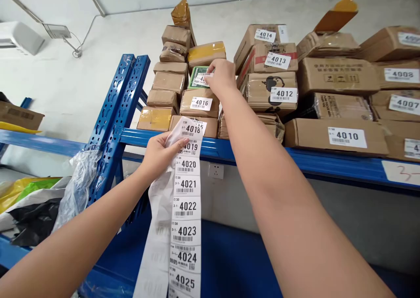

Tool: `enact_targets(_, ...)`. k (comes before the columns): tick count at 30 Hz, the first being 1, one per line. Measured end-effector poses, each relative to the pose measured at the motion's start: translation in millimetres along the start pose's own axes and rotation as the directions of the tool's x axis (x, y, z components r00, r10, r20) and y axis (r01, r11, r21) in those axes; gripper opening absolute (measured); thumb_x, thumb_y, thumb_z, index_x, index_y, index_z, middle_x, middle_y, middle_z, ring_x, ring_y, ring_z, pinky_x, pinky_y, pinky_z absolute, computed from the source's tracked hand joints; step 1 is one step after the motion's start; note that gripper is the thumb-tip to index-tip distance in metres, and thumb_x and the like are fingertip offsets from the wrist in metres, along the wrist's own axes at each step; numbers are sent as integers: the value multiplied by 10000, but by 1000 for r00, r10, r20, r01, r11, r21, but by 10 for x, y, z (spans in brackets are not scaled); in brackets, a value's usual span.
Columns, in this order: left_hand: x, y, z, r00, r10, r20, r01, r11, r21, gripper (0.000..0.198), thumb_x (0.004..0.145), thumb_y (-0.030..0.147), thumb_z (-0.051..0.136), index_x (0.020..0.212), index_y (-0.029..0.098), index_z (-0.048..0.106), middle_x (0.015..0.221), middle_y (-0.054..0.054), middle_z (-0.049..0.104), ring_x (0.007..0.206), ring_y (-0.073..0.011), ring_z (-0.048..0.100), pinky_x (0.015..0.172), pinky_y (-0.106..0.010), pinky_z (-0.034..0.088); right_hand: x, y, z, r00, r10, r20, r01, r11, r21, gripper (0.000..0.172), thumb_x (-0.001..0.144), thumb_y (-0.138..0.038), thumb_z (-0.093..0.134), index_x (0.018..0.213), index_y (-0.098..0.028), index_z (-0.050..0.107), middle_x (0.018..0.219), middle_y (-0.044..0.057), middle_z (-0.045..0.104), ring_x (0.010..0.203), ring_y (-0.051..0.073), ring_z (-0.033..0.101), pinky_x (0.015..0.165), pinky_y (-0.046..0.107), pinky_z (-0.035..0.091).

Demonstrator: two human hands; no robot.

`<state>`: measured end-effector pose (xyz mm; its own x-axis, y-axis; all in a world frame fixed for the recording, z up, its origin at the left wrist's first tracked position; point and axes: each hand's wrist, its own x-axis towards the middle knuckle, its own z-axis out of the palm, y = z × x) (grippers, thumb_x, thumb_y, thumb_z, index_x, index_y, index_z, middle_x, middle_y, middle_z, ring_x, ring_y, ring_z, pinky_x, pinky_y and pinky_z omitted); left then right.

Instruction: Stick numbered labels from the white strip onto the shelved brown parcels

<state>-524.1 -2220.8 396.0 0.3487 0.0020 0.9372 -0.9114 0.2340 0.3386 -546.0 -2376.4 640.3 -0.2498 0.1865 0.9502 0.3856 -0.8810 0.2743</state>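
Observation:
My left hand grips a long strip of numbered barcode labels, thumb across its front near 4018 and 4019. The strip hangs down with its white backing beside it. My right hand reaches up to the shelf, fingers bunched at the right end of a white label lying on a green package. Its number is partly covered by the fingers. Directly below is a cardboard box labelled 4016, and above is a box with yellow tape. The strip's top overlaps another labelled box.
Stacked boxes with labels, such as 4012 and 4010, line the blue shelf. Unlabelled-looking parcels stand at the left. A blue upright post rises there, with plastic bags on a lower shelf beyond.

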Motion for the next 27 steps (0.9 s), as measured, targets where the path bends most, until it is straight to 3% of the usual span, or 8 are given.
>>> enact_targets(3,-13,-25,-41,1000,2,-11,-2,1000,-19,277,716,400,782,840,165,701,793,-70,717,677,-190,677,565,-272,555,-34,-33,-16,993,-82,-82,76,995,-72,285,610,-71,796,747,-218,594,992,119,598,903,313,563,792,455,470)
enact_targets(6,-27,-43,-60,1000,-16,-19,16,999,-30,272,713,394,786,819,160,695,779,-71,717,670,-195,681,556,-274,557,-63,-53,-75,964,-209,-167,200,977,-70,371,647,-236,834,942,-230,610,1096,121,573,982,329,551,802,457,471)
enact_targets(10,-41,-65,-80,999,-12,-33,11,999,-30,269,718,391,787,827,164,695,770,-58,717,665,-187,682,552,-263,558,-164,-37,-215,941,-336,49,335,942,26,302,877,-517,587,907,-224,653,919,103,642,955,293,569,814,454,465)
enact_targets(13,-54,-68,-114,999,-5,-41,3,999,-52,275,708,385,795,841,166,698,772,-50,717,658,-177,679,547,-253,557,-527,-142,-388,925,-376,64,374,927,33,386,970,-489,434,950,-190,678,983,116,663,984,265,568,877,448,447)
enact_targets(18,-81,-41,-164,996,5,-87,-10,998,-56,288,695,386,803,845,162,704,784,-46,715,640,-161,668,545,-241,548,-1480,-360,-631,731,-587,349,600,796,82,255,958,-280,477,1003,-151,692,1127,111,655,1110,268,546,928,431,466)
enact_targets(20,-81,-33,-156,996,5,-92,-10,998,-57,285,697,384,801,849,162,707,788,-48,715,641,-160,666,553,-246,550,-1753,-380,-704,695,-599,398,612,783,111,245,937,-287,511,950,-134,703,1058,128,678,1054,284,578,918,451,474)
enact_targets(23,-67,-33,-100,997,10,-77,-15,997,-69,286,703,391,796,851,163,706,788,-52,713,651,-167,669,557,-254,553,-1945,-386,-802,804,-520,289,465,853,238,268,938,-355,508,968,-160,689,972,100,691,939,257,622,877,441,500)
enact_targets(27,-40,-4,43,996,70,-56,-73,996,-42,292,733,416,769,863,165,698,806,-54,709,679,-171,668,559,-248,542,-1897,-396,-882,960,-242,138,170,901,399,544,909,-499,547,1372,-243,420,1303,103,531,1164,279,527,909,444,504)
